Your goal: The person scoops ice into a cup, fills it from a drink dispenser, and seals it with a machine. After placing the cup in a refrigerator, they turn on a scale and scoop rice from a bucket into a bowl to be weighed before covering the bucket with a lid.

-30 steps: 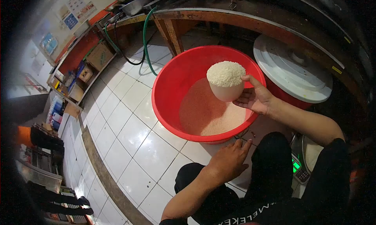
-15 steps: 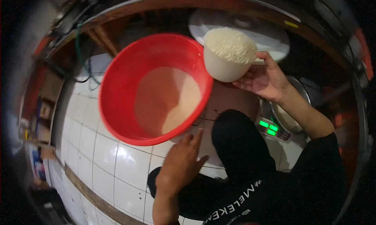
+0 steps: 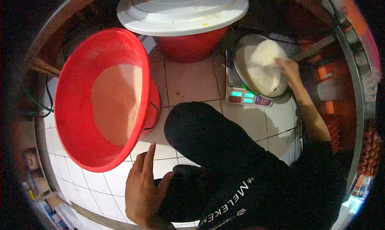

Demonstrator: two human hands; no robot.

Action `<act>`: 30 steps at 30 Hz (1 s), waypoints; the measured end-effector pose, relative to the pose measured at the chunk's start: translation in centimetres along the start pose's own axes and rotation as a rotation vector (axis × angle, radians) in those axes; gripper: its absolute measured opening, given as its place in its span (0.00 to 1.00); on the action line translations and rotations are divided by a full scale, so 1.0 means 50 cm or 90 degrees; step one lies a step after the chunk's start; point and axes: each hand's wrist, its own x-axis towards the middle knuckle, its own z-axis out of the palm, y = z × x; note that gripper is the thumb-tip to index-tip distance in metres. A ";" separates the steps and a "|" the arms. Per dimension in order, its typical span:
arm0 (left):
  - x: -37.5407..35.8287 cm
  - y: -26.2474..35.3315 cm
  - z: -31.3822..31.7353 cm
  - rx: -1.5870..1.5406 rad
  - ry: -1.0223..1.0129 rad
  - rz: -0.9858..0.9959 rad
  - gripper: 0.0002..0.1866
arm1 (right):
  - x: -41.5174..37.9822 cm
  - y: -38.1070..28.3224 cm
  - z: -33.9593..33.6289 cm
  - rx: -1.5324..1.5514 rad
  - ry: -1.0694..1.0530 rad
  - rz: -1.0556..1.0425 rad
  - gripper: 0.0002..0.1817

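My right hand (image 3: 287,69) grips a white cup (image 3: 268,51) by its handle side, slightly blurred by motion. The cup is over a round metal bowl (image 3: 246,75), where pale flour (image 3: 264,81) lies. Under that bowl is a digital scale (image 3: 248,97) with lit green displays. My left hand (image 3: 142,186) hangs with fingers stretched and thumb apart, holding nothing. Nearest to it, up and to the left, leans a large red tub (image 3: 76,122) with a layer of light brown powder (image 3: 116,101) inside.
A second red tub (image 3: 188,45) stands at the back under a wide white lid (image 3: 180,13). White floor tiles (image 3: 96,190) lie below my left hand. My bent knee (image 3: 196,122) is between the red tub and the scale. A metal frame bar (image 3: 357,89) runs along the right.
My right hand has carried the heaped cup from beside the red tub rightward to the metal bowl. The view has turned right, and the left hand stays below the tub.
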 end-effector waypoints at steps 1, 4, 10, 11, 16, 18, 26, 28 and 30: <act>-0.002 0.000 0.000 -0.010 0.002 -0.005 0.42 | 0.019 0.035 0.000 -0.362 0.094 -0.173 0.35; -0.004 0.008 0.008 -0.013 0.037 -0.016 0.45 | -0.023 0.023 0.018 -0.607 0.167 -0.343 0.41; 0.008 0.015 0.001 0.002 0.048 -0.024 0.46 | -0.014 -0.037 -0.004 -0.643 0.249 -0.548 0.48; 0.011 0.015 0.001 0.001 0.045 -0.021 0.46 | -0.010 -0.046 -0.004 -0.513 0.296 -0.536 0.47; 0.007 0.020 -0.009 -0.019 0.024 -0.017 0.45 | -0.045 -0.166 0.008 0.069 0.162 -0.174 0.40; 0.003 0.007 -0.011 -0.022 0.017 -0.039 0.45 | -0.083 -0.216 0.051 0.175 0.040 -0.132 0.35; -0.014 -0.013 -0.005 -0.011 0.044 -0.041 0.38 | -0.265 -0.565 0.421 0.099 -0.494 -0.517 0.38; -0.013 -0.022 0.001 -0.043 0.076 -0.018 0.36 | -0.273 -0.601 0.581 -0.013 -0.551 -0.684 0.41; -0.016 -0.033 0.008 -0.031 0.106 -0.012 0.37 | -0.281 -0.625 0.755 -0.124 -0.581 -0.822 0.44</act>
